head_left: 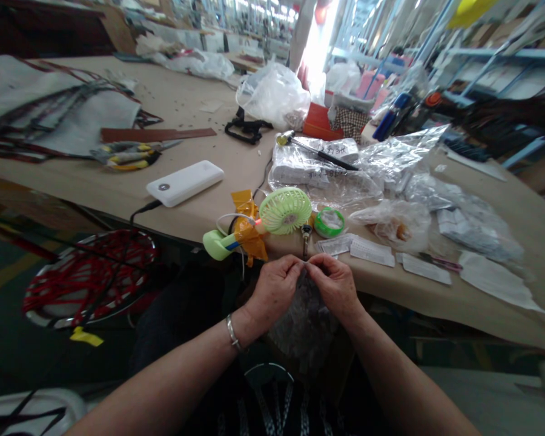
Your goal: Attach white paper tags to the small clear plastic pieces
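My left hand (276,286) and my right hand (333,284) meet at the table's front edge, thumbs and fingertips pinched together. What they pinch is too small to make out. Just beyond the fingertips stands a small metal fitting (306,237). Below my hands, in my lap area, hangs a clear plastic bag (305,324). A light green fan (285,211) is fixed to the table edge with orange tape (249,239). Right of the fan sits a green round container (329,223) with pale contents. White printed paper slips (372,250) lie to its right.
A white power bank (185,183) with a cable lies left on the table (200,109). Behind it are pliers (129,156). A hammer (320,152) rests on plastic-wrapped packs (300,169). Plastic bags (399,221) spread right. A red-strapped round stool (91,278) stands lower left.
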A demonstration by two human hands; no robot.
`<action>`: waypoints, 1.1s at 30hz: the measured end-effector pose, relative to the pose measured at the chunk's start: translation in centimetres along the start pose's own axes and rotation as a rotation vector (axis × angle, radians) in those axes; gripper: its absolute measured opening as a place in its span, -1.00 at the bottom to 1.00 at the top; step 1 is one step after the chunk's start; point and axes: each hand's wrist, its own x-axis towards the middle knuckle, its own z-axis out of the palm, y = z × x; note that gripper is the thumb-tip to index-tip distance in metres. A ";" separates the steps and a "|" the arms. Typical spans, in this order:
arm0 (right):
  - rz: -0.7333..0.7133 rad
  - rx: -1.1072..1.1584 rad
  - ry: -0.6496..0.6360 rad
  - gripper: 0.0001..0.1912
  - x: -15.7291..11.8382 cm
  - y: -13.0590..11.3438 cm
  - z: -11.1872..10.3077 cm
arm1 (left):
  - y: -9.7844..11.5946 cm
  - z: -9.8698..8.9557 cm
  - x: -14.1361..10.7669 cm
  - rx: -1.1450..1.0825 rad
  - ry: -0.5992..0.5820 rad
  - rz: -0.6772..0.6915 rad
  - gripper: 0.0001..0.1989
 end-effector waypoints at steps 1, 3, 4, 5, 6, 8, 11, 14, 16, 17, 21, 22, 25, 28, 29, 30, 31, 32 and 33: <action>0.001 -0.003 0.003 -0.89 0.0 0.0 0.0 | -0.1 0.0 0.1 0.005 0.000 0.002 -0.80; 0.005 -0.010 0.014 -0.88 0.1 0.1 0.1 | -0.3 0.1 0.2 0.018 0.000 0.003 -0.79; 0.007 -0.013 0.019 -0.88 0.1 0.1 0.1 | -0.4 0.2 0.4 0.025 0.001 0.002 -0.79; 0.007 -0.015 0.025 -0.88 0.1 0.1 0.1 | -0.5 0.2 0.5 0.035 0.002 0.002 -0.79; 0.004 -0.017 0.031 -0.88 0.2 0.2 0.1 | -0.5 0.2 0.5 0.048 0.002 0.002 -0.79; -0.003 -0.019 0.041 -0.87 0.2 0.2 0.2 | -0.5 0.2 0.6 0.068 0.002 0.000 -0.78; -0.004 -0.028 0.046 -0.86 0.0 0.1 0.2 | -0.1 0.1 0.3 0.050 -0.007 -0.010 -0.78; -0.002 -0.036 -0.006 -0.85 -0.9 -0.2 -0.2 | 0.3 -0.1 -0.4 0.027 -0.033 -0.020 -0.79; -0.031 -0.071 -0.041 -0.85 -1.5 -0.4 -0.9 | 0.3 -0.3 -1.0 0.029 -0.051 -0.037 -0.79; -0.067 -0.117 -0.041 -0.84 -1.8 -0.4 -1.4 | 0.2 -0.3 -1.2 0.030 -0.060 -0.048 -0.78; -0.341 -0.485 0.069 -0.82 -1.6 -0.1 -4.1 | -0.9 -0.6 -1.6 0.041 -0.100 -0.087 -0.77; -0.399 -0.598 0.095 -0.80 -1.3 0.2 -4.6 | -1.3 -0.6 -1.6 0.058 -0.100 -0.091 -0.76; -0.462 -0.895 0.106 -0.66 -0.6 1.1 -5.5 | -2.0 -0.6 -1.7 0.134 -0.112 -0.110 -0.73; -0.490 -1.011 0.088 -0.65 -0.5 2.0 -5.4 | -2.2 -0.5 -1.9 0.180 -0.139 -0.143 -0.76; -0.509 -1.010 0.099 -0.69 -0.6 2.2 -5.3 | -2.3 -0.4 -2.0 0.184 -0.145 -0.156 -0.77; -0.528 -0.995 0.116 -0.73 -0.7 2.4 -5.3 | -2.3 -0.3 -2.1 0.180 -0.149 -0.167 -0.77; -0.544 -0.969 0.134 -0.78 -0.7 2.5 -5.3 | -2.3 -0.1 -2.1 0.168 -0.156 -0.173 -0.78; -0.557 -0.936 0.148 -0.82 -0.8 2.6 -5.4 | -2.3 0.2 -2.1 0.146 -0.164 -0.176 -0.78; -0.566 -0.897 0.157 -0.85 -0.7 2.7 -5.5 | -2.3 0.5 -2.1 0.114 -0.171 -0.181 -0.78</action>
